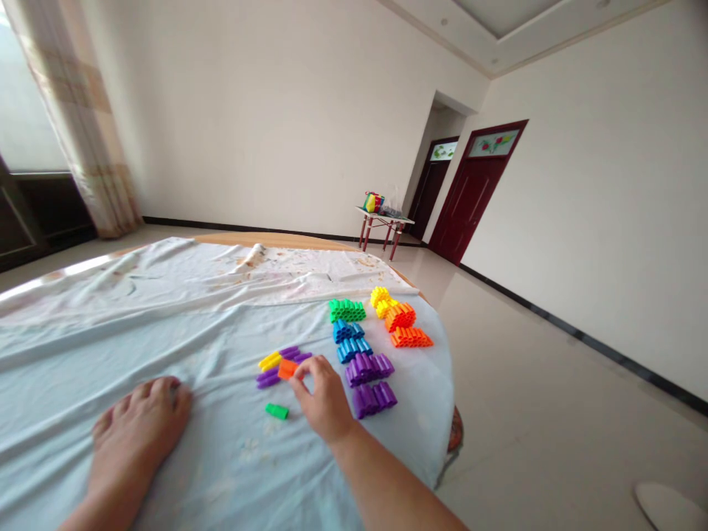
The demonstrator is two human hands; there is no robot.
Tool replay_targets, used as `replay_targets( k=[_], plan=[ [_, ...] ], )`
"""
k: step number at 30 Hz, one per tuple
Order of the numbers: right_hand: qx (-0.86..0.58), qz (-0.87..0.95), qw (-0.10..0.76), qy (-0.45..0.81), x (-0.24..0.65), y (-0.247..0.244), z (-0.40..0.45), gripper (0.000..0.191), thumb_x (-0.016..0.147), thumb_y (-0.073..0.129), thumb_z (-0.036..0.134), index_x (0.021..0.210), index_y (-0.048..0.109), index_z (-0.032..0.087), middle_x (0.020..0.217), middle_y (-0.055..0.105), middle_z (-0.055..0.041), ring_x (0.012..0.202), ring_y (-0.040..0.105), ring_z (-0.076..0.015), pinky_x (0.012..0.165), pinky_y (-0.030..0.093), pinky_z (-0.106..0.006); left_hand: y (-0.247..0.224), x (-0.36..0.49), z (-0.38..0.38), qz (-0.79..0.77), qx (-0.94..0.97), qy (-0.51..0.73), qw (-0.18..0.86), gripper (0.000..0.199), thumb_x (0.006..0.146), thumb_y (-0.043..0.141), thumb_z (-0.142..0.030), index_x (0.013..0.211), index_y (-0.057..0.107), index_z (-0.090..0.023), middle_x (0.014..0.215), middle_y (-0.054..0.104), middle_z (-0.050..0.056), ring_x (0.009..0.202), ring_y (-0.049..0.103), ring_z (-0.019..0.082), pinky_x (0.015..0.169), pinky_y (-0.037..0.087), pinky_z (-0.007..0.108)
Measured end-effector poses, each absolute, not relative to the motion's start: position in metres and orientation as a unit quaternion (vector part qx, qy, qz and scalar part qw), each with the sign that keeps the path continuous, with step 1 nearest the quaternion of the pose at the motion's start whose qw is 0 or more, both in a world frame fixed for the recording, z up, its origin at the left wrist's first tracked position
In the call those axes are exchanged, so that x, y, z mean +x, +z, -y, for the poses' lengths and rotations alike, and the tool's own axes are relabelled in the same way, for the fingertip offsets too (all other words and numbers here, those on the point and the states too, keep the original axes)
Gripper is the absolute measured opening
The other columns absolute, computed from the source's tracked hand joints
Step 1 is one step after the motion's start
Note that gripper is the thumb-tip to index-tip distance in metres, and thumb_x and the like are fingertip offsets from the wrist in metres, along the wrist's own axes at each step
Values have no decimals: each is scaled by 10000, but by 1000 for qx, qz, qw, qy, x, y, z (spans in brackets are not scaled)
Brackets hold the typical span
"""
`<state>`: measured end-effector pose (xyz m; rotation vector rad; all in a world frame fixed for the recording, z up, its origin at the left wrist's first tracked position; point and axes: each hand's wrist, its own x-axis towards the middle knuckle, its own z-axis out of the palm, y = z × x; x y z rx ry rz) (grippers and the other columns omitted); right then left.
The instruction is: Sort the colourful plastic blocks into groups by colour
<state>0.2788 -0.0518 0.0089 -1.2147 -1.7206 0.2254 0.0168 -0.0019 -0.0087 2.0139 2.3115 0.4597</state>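
My right hand (326, 402) pinches a short orange plastic tube (286, 369) between thumb and fingertips. It is over a small loose group of yellow tubes (269, 361) and purple tubes (268, 380); whether it touches them I cannot tell. Nearer to me, a single green tube (277, 411) lies on the cloth. My left hand (141, 420) rests palm down on the tablecloth with its fingers stretched out, holding nothing. Just right of my right hand, purple tubes (373, 398) are stacked in two bundles, with blue tubes (354, 349) behind them.
Farther back are stacked green tubes (346, 310), yellow tubes (381, 301) and orange tubes (412, 338), near the table's right edge. A wrinkled pale blue cloth (221, 472) covers the round table. A small side table (386, 218) holding a colourful bag stands by the wall.
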Motion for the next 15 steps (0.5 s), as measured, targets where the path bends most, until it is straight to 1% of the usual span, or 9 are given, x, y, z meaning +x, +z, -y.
replay_targets(
  k=[2,3,5,7,9,10,12,15],
  plan=[
    [-502,717,467,127,287,19,55,94,799,529,129,874,542,184,854,601,-32,837,573,-157,785,469,-289,-2,22,7,-749,644,157,16,508,846,205,-475,1072,538,-166,1190,541,157,1118,469,335,981,295,469],
    [-502,728,443,146,292,23,56,124,794,511,119,897,546,179,865,610,-33,828,578,-151,777,473,-278,-1,23,8,-749,643,160,14,505,847,212,-474,1076,538,-165,1196,539,158,1121,467,336,982,297,469],
    [-506,757,371,185,301,30,56,186,794,480,111,945,572,170,904,635,-41,845,594,-145,789,474,-263,-1,24,8,-749,641,166,13,493,848,225,-465,1080,542,-167,1204,537,159,1122,466,336,981,301,470],
    [-513,782,281,214,306,34,53,237,800,463,116,978,611,170,960,658,-52,905,606,-151,835,465,-262,-3,24,8,-752,637,169,11,487,848,229,-459,1077,548,-171,1204,537,157,1120,467,335,981,302,470],
    [-519,799,205,223,308,34,50,281,800,463,122,1012,639,179,1015,667,-60,967,606,-162,878,451,-267,-4,24,8,-754,634,173,9,494,849,225,-464,1078,551,-173,1203,538,155,1117,468,338,983,300,472],
    [-522,804,184,216,308,33,50,304,798,467,121,1039,643,180,1042,665,-65,996,600,-169,898,444,-274,-4,24,9,-755,633,173,9,499,849,222,-467,1081,551,-172,1204,537,155,1116,469,339,985,299,474],
    [-530,807,190,179,306,32,50,342,796,483,123,1102,629,168,1083,652,-83,1041,580,-182,932,432,-295,-4,24,9,-754,634,173,10,503,851,218,-470,1085,549,-172,1206,538,155,1118,470,338,988,297,476],
    [-538,796,252,118,305,31,55,354,798,534,160,1143,608,150,1086,637,-95,1066,555,-198,954,424,-324,-4,23,9,-752,637,170,13,502,852,218,-480,1081,546,-177,1213,534,153,1127,468,338,990,298,473]
  ],
)
